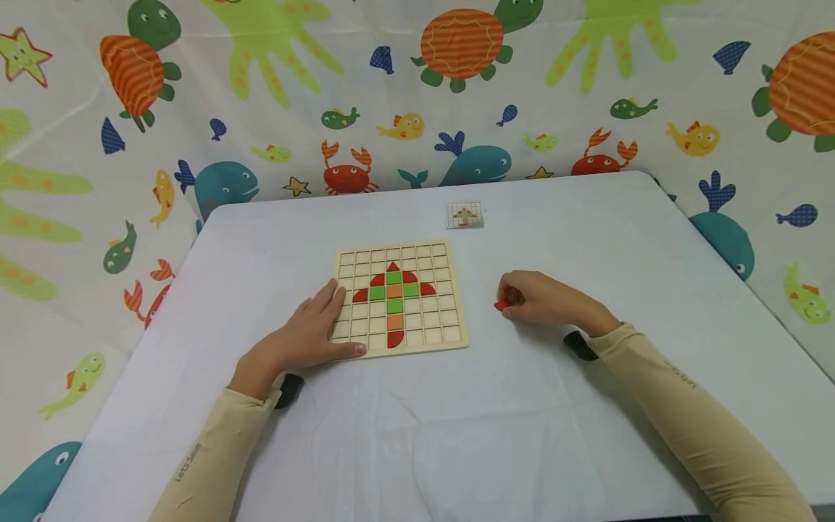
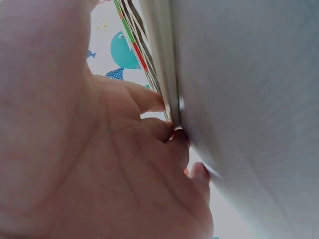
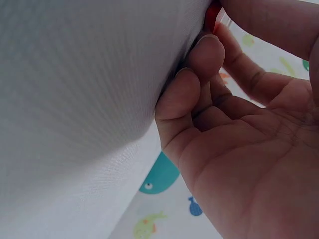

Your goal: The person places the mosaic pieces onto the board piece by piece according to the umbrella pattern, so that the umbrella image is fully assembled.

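Observation:
A pale wooden grid board lies on the table, with red, green and orange tiles set in an arrow-like figure. At its lower left corner my left hand rests with fingers spread, the fingertips along the left edge and the thumb at the near edge. In the left wrist view, fingers touch the board's side. To the right of the board, my right hand pinches a small red tile low over the cloth. The right wrist view shows part of that red tile by the thumb; its full shape is hidden.
Beyond the board lies a small card printed with a similar figure on a grid. A white cloth covers the table. Behind it hangs a curtain printed with sea animals.

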`<state>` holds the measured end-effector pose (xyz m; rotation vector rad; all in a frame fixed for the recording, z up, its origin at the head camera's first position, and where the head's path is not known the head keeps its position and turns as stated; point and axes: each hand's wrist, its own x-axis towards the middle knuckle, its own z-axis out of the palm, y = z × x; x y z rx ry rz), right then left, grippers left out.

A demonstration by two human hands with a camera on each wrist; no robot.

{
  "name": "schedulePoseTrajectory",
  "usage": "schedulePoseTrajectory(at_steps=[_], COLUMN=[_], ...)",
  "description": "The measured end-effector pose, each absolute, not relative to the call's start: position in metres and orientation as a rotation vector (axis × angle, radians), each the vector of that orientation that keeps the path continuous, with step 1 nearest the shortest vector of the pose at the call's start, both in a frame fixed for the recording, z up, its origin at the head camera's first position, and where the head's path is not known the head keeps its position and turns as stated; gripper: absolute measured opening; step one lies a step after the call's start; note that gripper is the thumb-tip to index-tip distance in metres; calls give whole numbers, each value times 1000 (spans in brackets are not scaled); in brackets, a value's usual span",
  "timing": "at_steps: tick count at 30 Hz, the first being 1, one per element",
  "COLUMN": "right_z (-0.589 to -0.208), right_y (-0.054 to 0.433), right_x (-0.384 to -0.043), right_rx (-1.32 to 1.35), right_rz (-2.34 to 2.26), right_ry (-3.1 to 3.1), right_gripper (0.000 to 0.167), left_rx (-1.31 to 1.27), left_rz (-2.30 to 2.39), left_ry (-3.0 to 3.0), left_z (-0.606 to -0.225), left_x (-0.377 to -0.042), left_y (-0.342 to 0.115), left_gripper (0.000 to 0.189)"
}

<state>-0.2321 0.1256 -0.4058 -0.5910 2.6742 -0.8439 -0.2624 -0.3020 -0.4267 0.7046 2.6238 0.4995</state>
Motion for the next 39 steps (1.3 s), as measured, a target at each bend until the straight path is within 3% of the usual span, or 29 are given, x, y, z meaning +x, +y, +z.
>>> schedulePoseTrajectory(at_steps=[10,16,20,39], right_z=[-404,-404,-403,-392], right_y=[127,127,123,50], right_x=[-231,-236,-238,-257], right_rx=[-550,-525,-519,-737], right_rz=[-895,-998,-1085,-1205], right_ry=[2688,2662,2582,2466], right_gripper=[15,8,15,20], left_rx=[707,700,698,695], left_rz=[510,494,491,496], left_ry=[2621,2623,2619,2629], left_z=[-425,-427,-427,-427], left_x=[-262,-263,-264,-262], left_y=[-300,-301,-301,-303], left_gripper=[125,126,127,126])
